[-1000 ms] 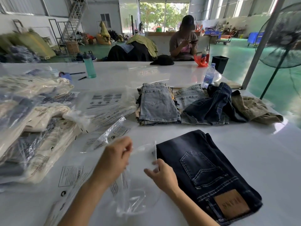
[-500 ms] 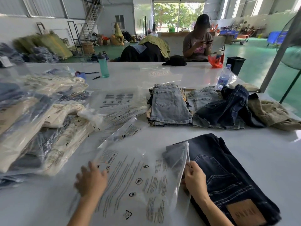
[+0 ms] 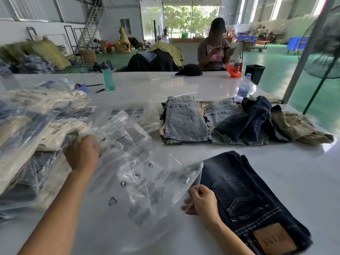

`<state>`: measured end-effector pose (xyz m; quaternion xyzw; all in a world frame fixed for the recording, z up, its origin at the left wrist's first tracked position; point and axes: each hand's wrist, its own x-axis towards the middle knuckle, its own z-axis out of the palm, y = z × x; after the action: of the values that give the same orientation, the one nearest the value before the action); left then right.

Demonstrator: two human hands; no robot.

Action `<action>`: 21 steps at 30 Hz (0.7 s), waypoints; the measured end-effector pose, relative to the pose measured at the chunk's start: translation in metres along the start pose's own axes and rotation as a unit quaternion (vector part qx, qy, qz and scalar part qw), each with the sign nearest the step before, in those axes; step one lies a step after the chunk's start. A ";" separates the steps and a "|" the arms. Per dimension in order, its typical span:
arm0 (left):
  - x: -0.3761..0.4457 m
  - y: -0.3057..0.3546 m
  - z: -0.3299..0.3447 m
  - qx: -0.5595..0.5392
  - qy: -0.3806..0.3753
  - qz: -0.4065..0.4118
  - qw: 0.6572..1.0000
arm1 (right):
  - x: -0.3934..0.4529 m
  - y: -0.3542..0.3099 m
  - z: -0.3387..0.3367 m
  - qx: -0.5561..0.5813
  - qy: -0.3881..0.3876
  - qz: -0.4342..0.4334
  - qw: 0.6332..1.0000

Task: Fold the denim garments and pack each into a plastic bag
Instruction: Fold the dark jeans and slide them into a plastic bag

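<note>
Right hand (image 3: 203, 201) pinches the plastic bag (image 3: 136, 173) mouth beside the folded dark jeans (image 3: 244, 192); left hand (image 3: 81, 152) grips its far end (keep it taut), then slide the jeans in

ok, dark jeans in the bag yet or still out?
Out. The folded dark jeans lie bare on the table, beside the empty plastic bag.

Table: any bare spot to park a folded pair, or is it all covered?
Bare table: right of the dark folded jeans, and the strip between them and the denim stack. Also the far side, between the teal bottle and water bottle. Left is crowded: bagged garments and the open plastic bag.
</note>
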<state>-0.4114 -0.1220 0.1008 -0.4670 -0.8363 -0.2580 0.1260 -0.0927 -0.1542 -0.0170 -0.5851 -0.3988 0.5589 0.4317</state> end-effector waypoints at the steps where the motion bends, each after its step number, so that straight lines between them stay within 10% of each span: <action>1: 0.003 0.012 -0.002 0.014 -0.021 -0.002 1.000 | 0.004 -0.001 0.009 0.012 -0.006 0.017 1.000; 7: -0.112 0.063 0.018 -0.060 -0.394 0.121 0.909 | 0.030 -0.002 0.037 0.056 0.004 0.078 0.995; 12: -0.168 0.044 0.042 0.082 -0.171 0.219 0.957 | 0.040 0.002 0.043 0.060 0.007 0.095 0.994; 17: -0.168 0.020 0.048 0.153 -0.247 -0.005 0.957 | 0.035 0.006 0.046 -0.115 0.029 -0.014 0.993; 21: -0.176 0.004 0.051 0.113 -0.255 0.022 0.960 | 0.028 0.004 0.048 -0.509 0.145 -0.286 0.799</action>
<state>-0.3134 -0.2183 -0.0197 -0.5181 -0.8540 -0.0312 -0.0342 -0.1395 -0.1257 -0.0299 -0.6537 -0.7079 0.0357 0.2650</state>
